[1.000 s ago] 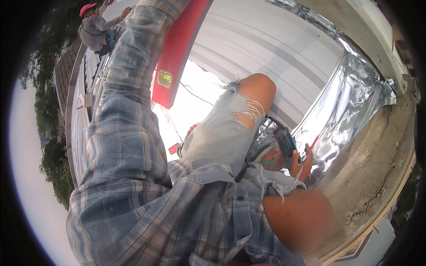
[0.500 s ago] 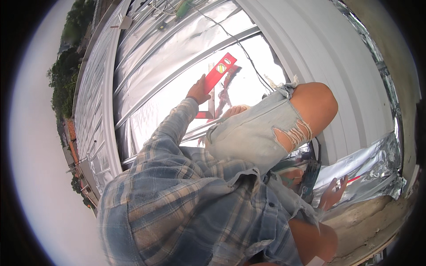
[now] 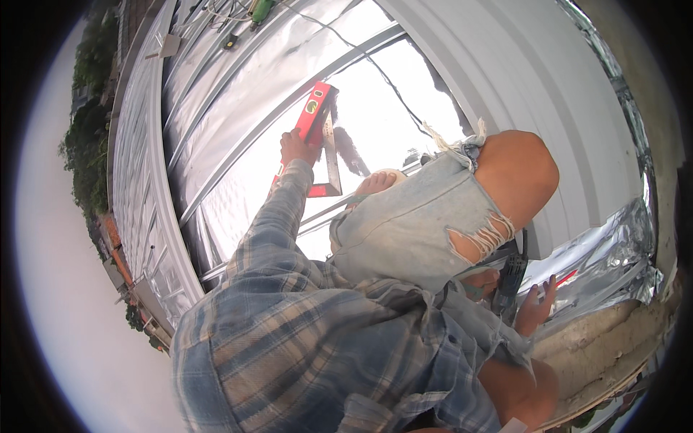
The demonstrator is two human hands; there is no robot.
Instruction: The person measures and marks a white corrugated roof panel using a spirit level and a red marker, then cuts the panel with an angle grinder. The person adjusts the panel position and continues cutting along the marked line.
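Note:
My left hand [image 3: 297, 148] is closed round a red spirit level [image 3: 312, 108] with a yellow-green vial, held out over the shiny foil sheet. Beside and partly behind the level is a metal square [image 3: 331, 155] with a red handle; whether my fingers also touch it I cannot tell. Low on the right, my right hand [image 3: 533, 312] has its fingers bent around a thin red pencil-like stick [image 3: 567, 278], its tip pointing outward. A dark power tool [image 3: 511, 280] lies close to that hand, beside my foot, partly hidden by my jeans.
Metal battens [image 3: 281, 105] cross the foil. A black cable [image 3: 390, 79] runs over it toward my knee. Grey ribbed roof panels [image 3: 534, 108] lie on the right, above a concrete ledge [image 3: 592, 361]. Farther off are a green tool [image 3: 261, 10] and a yellow-black tape measure [image 3: 229, 41].
My left hand has swung the spirit level leftward and turned it steeper, so its narrow edge now shows too. My right hand has risen slightly with the red stick. The whole view has shifted a little.

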